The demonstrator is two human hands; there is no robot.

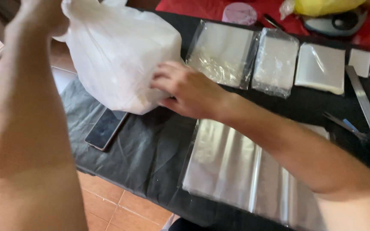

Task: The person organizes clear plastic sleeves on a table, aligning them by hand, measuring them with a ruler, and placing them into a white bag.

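Nearest, a broad stack of clear plastic sleeves (245,171) lies flat on the black cloth (142,149) that covers the tabletop, with the person's right forearm passing over it; to the left, a dark phone (106,128) rests on the cloth, part of it tucked beneath a white plastic bag (116,51).

The right hand (185,87) presses against the lower right side of the bag, fingers spread and curled onto the plastic, steadying it rather than pinching it; the left hand (39,15) is raised at the far left, closed around the gathered top of the bag, holding it up so that the bag hangs bulging just over the cloth, at the left end of the tabletop.

Farther off, three smaller packs of clear bags (275,60) lie in a row just right of the white bag, with two small white pieces beyond them; a metal ruler (367,107) runs along the right edge, and scissors (343,124) lie near it; at the far edge sit a pink round lid (239,13) and a yellow bag (322,6) on red cloth.

Likely risks: the thin bag could slip or tear at the left hand's grip if the load is heavy; swinging it could knock the phone toward the near edge, or shift the packs just beside it.
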